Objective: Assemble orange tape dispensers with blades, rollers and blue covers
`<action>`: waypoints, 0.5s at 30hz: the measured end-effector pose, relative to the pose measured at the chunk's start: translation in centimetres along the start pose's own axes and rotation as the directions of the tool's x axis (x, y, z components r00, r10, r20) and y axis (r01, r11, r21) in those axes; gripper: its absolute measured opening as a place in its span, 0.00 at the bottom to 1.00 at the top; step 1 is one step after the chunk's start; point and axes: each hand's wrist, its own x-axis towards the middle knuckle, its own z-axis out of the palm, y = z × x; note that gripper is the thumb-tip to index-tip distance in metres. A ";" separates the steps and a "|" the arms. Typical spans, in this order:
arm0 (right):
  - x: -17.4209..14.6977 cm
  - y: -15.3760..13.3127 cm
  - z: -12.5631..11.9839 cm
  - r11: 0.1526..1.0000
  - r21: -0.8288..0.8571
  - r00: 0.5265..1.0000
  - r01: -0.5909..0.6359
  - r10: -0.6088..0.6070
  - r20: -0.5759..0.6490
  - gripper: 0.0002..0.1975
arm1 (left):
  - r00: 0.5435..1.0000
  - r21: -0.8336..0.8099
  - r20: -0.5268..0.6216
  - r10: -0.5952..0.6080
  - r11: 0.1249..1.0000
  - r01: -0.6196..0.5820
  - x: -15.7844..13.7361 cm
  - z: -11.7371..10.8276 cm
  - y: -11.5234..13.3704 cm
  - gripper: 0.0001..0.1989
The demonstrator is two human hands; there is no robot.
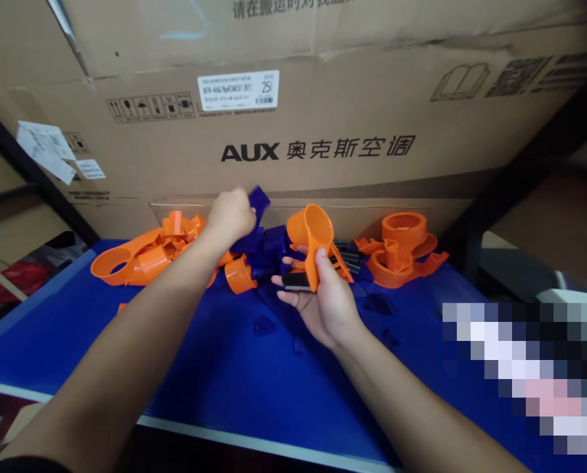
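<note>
My left hand [231, 215] is closed on a dark blue flat piece [259, 201], raised above the back of the blue table. Just below it lie more dark blue blocky pieces [273, 243] and a short orange plastic ring [240, 274]. Further right, my right hand [327, 289] grips an orange plastic part [315, 231] with a wide round cup at its top. A black strip with a pale edge [296, 281] sits at the lower end of that part, by my fingers. Whether the strip is fixed to it, I cannot tell.
Orange plastic parts lie in a heap [150, 256] at the left, and more are stacked [402, 253] at the right. Several black strips [347, 256] rest behind my right hand. A large cardboard box [317, 125] stands along the back of the blue table [199, 374].
</note>
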 end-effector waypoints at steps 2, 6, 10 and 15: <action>-0.1 -0.2 -0.1 1.000 0.020 0.999 -0.021 0.021 0.030 0.21 | 0.987 -0.082 -0.157 0.044 0.995 -0.057 -2.4 -0.4 -1.1 0.13; -0.5 0.1 -0.3 0.995 -0.045 0.993 0.089 -0.085 0.086 0.14 | 0.791 -0.388 -0.612 -0.012 0.876 -0.288 -9.3 1.8 -3.5 0.08; -1.0 0.6 -0.2 0.919 -0.305 0.968 0.248 -0.218 0.127 0.14 | 0.829 -0.453 -0.558 0.029 0.826 -0.334 -13.8 5.4 -5.0 0.11; -1.3 0.7 0.2 0.786 -0.530 0.948 0.318 -0.271 0.167 0.17 | 0.840 -0.591 -0.518 0.163 0.642 -0.489 -14.3 7.1 -5.4 0.13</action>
